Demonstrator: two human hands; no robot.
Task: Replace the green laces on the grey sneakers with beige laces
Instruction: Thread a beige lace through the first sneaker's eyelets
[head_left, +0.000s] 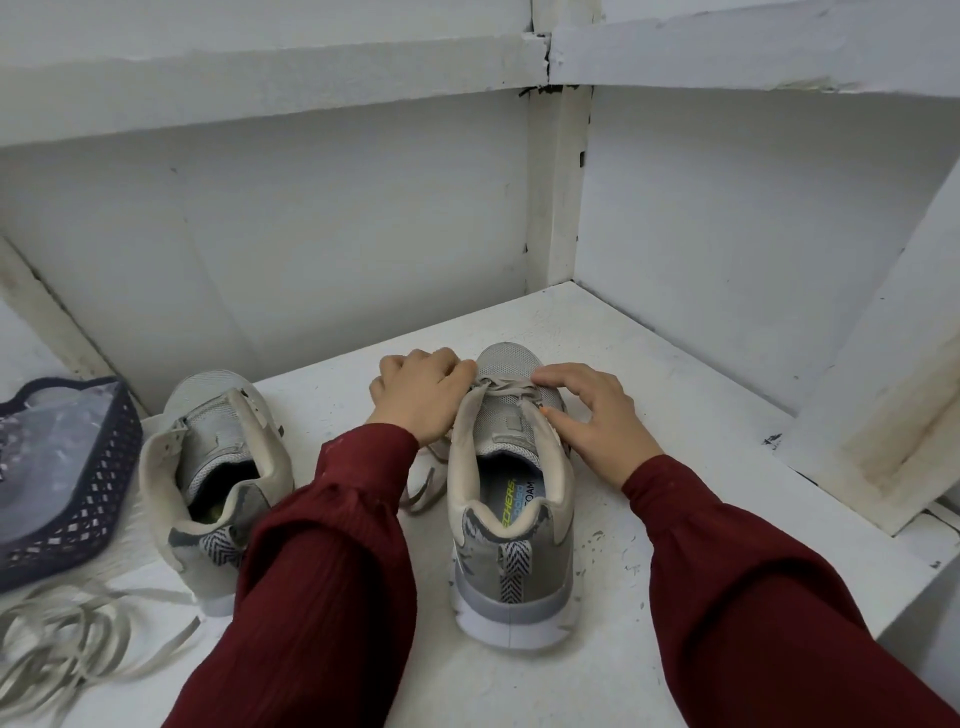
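Standing heel-on to the camera on the white worktop (701, 452), the laced sneaker (511, 561) serves as the reference. A beige lace (498, 387) crosses its eyelets near the toe, and one lace tail trails onto the worktop just left of this shoe.

Left hand (415, 395): at the toe's left side, grip narrow, fingers curled and pinching the beige lace.

Right hand (597, 415): at the toe's right side, grip wide, fingers spread and lightly bent. The tips rest on the lace crossing and the thumb lies against the shoe's upper edge.

Second sneaker (218, 467): left of the reference shoe and apart from it, eyelet flaps spread.

Dark blue basket (93, 499): further left, holding clear plastic bags (47, 441); what the bags hold cannot be told.

Loose laces (67, 629): a pale tangle on the worktop, left of the reference shoe and nearer the camera than the basket.
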